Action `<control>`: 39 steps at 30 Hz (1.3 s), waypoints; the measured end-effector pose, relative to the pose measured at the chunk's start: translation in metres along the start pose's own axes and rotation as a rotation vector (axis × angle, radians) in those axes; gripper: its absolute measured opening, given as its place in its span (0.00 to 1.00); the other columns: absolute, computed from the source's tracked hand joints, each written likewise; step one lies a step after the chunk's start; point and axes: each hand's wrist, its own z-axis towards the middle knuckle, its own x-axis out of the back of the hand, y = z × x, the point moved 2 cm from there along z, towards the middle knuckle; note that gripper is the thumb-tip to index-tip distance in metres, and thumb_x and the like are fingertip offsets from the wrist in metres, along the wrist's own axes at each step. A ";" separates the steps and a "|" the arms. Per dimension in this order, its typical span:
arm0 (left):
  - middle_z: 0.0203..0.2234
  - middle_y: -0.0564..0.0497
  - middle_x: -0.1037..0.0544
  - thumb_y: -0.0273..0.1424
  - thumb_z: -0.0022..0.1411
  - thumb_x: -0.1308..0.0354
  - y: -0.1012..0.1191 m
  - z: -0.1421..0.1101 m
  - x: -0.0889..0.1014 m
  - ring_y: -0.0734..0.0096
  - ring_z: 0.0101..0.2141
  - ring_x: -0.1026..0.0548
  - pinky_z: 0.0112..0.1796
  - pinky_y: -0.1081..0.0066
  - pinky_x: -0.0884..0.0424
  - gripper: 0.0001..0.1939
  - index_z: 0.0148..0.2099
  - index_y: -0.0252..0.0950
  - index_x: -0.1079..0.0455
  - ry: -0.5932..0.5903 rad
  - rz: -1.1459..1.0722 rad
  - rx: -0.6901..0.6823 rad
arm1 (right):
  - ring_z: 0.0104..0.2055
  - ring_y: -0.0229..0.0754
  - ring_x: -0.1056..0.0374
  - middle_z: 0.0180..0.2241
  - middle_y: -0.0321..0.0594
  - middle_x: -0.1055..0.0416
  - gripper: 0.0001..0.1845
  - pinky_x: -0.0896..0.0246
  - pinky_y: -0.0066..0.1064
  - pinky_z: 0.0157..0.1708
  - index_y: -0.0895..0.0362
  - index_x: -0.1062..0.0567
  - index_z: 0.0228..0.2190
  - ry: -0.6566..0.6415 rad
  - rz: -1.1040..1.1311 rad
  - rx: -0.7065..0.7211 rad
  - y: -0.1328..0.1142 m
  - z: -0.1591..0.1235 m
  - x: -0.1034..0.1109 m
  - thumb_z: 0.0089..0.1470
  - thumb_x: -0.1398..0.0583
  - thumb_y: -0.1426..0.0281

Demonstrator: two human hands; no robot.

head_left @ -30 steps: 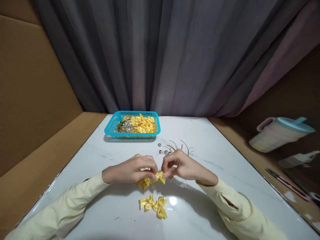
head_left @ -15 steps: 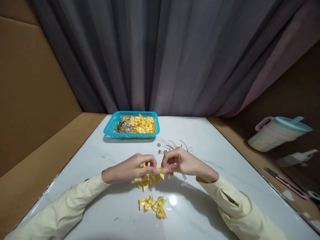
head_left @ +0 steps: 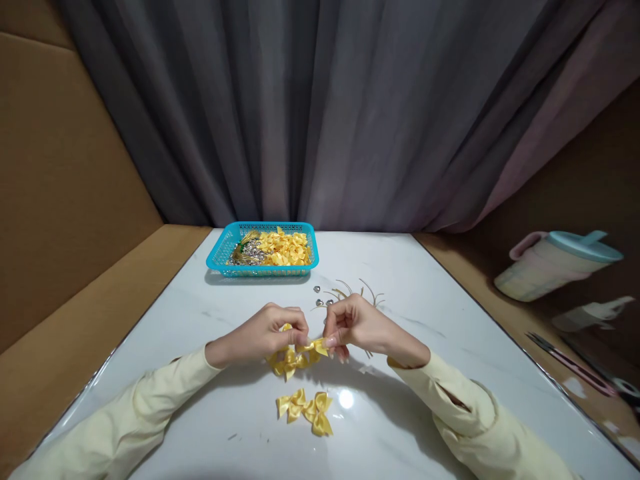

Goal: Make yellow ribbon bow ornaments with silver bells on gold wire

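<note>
Pinching a yellow satin ribbon bow [head_left: 316,346] between them, the left hand [head_left: 281,332] and the right hand [head_left: 356,327] meet just above a white, glossy, grey-veined marble-look tabletop [head_left: 393,257], each with thumb and fingers closed on one side of the ribbon. Pale yellow long sleeves [head_left: 117,410] cover both forearms. Partly hidden under the left hand are more yellow bows [head_left: 289,365]. Nearer the wearer lies a pair of yellow satin bows [head_left: 306,409], side by side. Beyond the right hand, and partly hidden by it, are thin gold-coloured cords [head_left: 369,288], with small shiny silver beads [head_left: 317,289] just to their left. Farther back, left of centre, stands a rectangular bright blue plastic basket [head_left: 263,272] holding a heap of yellow bows, silver pieces and a bundle of gold cord. Off to the right, on brown cardboard, are a pale tumbler with a light blue lid and pink handle [head_left: 553,265], a small whitish plastic bottle [head_left: 590,316] and a pink-handled tool with dark tips [head_left: 573,365]. Grey curtains [head_left: 330,120] hang behind.
</note>
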 end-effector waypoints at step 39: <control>0.43 0.47 0.23 0.28 0.69 0.58 0.059 -0.046 -0.034 0.69 0.43 0.27 0.45 0.69 0.35 0.13 0.47 0.33 0.33 -0.120 0.690 -0.594 | 0.25 0.34 0.29 0.33 0.44 0.25 0.11 0.34 0.24 0.23 0.58 0.36 0.36 -0.060 -0.295 -0.020 -0.001 0.001 0.018 0.49 0.42 0.77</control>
